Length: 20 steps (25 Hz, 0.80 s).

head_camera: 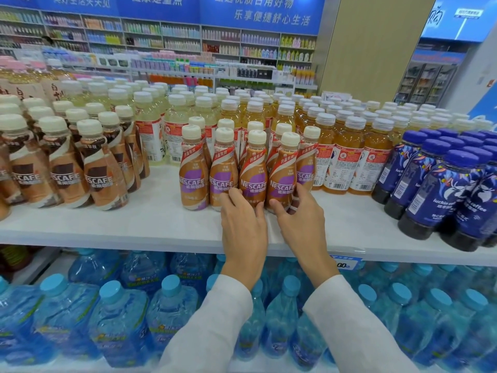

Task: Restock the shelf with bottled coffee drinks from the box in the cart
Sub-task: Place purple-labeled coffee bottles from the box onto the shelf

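Observation:
Several brown-and-purple Nescafe coffee bottles [194, 173] with cream caps stand in a cluster on the white shelf [161, 224]. My left hand [243, 227] holds the base of one front bottle [253, 168], thumb on its right side and fingers on its left. Beside it, my right hand [298, 219] grips the base of the neighbouring bottle [283, 170], with the thumb in front and the fingers wrapped round its right side. Both bottles stand upright on the shelf. The box and the cart are out of view.
Brown Nescafe bottles [94, 168] fill the shelf's left, pale and amber tea bottles [336, 146] stand behind, and dark blue luckin coffee bottles [441, 189] crowd the right. Blue water bottles [166, 305] sit on the shelf below. Bare shelf lies in front of the cluster.

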Available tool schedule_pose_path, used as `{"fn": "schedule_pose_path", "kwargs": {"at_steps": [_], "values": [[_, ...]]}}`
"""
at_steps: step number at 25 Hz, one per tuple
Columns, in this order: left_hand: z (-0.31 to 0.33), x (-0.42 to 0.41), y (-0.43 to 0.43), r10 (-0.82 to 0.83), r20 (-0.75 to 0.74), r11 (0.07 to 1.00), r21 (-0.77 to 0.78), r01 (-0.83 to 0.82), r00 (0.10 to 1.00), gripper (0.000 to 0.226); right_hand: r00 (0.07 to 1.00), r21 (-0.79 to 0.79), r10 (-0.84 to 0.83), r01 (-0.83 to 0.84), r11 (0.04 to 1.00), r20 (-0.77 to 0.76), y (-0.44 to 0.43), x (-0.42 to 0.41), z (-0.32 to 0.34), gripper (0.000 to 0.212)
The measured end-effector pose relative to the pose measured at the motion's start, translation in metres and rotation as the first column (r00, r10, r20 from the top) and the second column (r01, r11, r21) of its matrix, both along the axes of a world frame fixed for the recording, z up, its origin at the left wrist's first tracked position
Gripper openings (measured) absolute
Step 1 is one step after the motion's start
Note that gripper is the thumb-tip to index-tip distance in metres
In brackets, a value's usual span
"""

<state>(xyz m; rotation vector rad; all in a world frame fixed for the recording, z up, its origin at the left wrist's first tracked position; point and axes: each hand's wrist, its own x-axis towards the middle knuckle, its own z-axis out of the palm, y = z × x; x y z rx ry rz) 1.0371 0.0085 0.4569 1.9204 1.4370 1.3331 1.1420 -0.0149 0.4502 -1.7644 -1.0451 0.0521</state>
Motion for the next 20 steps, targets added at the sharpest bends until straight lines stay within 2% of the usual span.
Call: {"fn": "schedule_pose_path", "kwargs": {"at_steps": [8,16,20], "values": [[0.002,-0.002,0.001,-0.022,0.020,0.999,-0.032,0.023,1.000,0.039,0.999,-0.006,-0.023,0.023,1.000,0.023,-0.002,-0.004,-0.001,0.058],[0.002,0.004,0.004,0.008,0.018,0.992,-0.123,-0.006,1.000,0.051,0.999,-0.014,-0.047,0.047,0.999,0.006,-0.001,-0.009,-0.001,0.054],[0.000,0.001,0.004,-0.003,-0.003,0.994,-0.109,0.003,1.000,0.052,0.998,0.002,-0.052,0.052,0.999,0.018,-0.008,-0.016,0.001,0.047]]}}
